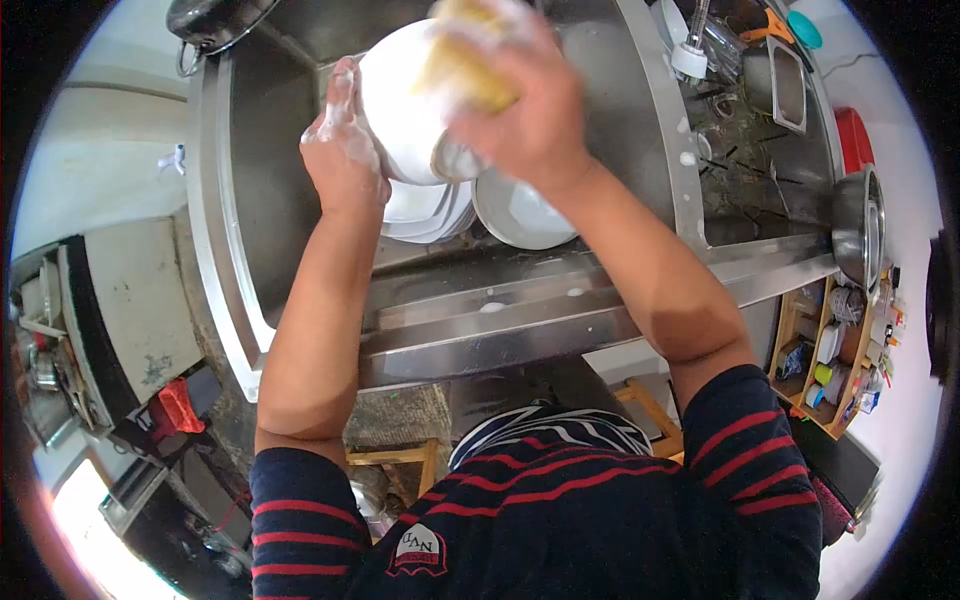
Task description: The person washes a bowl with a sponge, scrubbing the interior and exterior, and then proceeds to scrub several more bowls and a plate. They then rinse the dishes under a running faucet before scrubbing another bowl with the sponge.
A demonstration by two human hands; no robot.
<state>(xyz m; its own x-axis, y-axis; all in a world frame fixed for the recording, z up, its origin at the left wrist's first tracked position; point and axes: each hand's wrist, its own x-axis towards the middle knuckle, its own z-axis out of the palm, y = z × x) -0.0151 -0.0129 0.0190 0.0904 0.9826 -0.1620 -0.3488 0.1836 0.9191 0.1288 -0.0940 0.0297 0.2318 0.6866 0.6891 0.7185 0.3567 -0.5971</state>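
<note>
A white bowl (400,105) is tilted above the steel sink, its outer side and foot turned toward me. Soapy foam covers my left hand (345,140), which grips the bowl by its left side. Against the bowl's upper right, my right hand (535,105) is closed on a yellow sponge (470,75); both are smeared by motion. Under the bowl, a stack of white plates (430,225) sits in the sink basin, partly hidden. Beside the stack lies a round white dish (525,213).
The steel sink's front edge (480,350) runs between my forearms and my body. To the right, a second basin (745,200) holds utensils and a metal container (788,85). A dark pot (215,20) stands at the upper left. Steel bowls (858,225) rest at the right edge.
</note>
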